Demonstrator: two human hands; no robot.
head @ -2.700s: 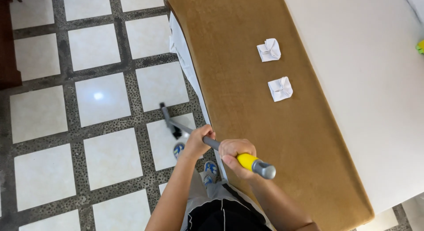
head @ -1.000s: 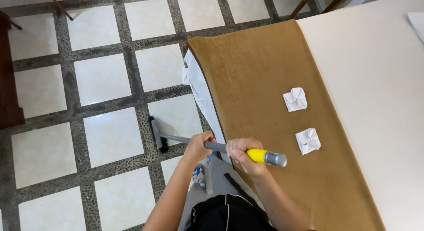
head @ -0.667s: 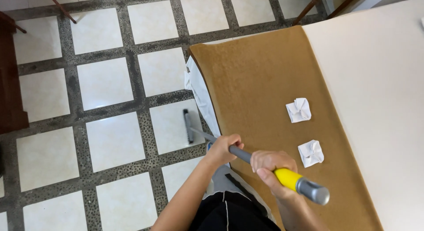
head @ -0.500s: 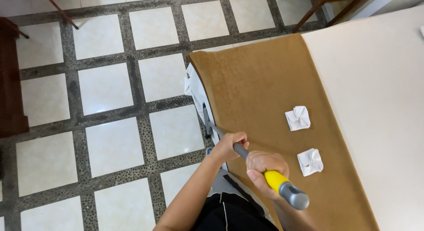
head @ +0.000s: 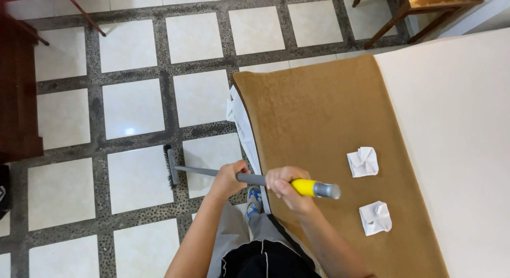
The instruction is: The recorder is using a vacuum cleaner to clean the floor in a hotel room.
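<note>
I hold a broom with a grey handle (head: pixel 202 171) and a yellow grip near its top end. My left hand (head: pixel 229 178) grips the handle lower down, my right hand (head: pixel 285 185) grips it just before the yellow part. The dark brush head (head: pixel 171 165) rests on the tiled floor (head: pixel 133 105) to my left. Both hands hover at the edge of a bed with a brown cover (head: pixel 324 129). Two folded white cloths (head: pixel 363 161) (head: pixel 375 218) lie on the brown cover to the right of my hands.
A white mattress surface (head: pixel 457 129) lies right of the brown cover. A wooden chair (head: pixel 419 4) stands at the top right, dark wooden furniture (head: pixel 18 102) at the left edge, red chair legs (head: pixel 79 9) at the top left.
The brush head has swung out from beside the bed to the left across the tiles. The handle has levelled out, and both hands stay on it.
</note>
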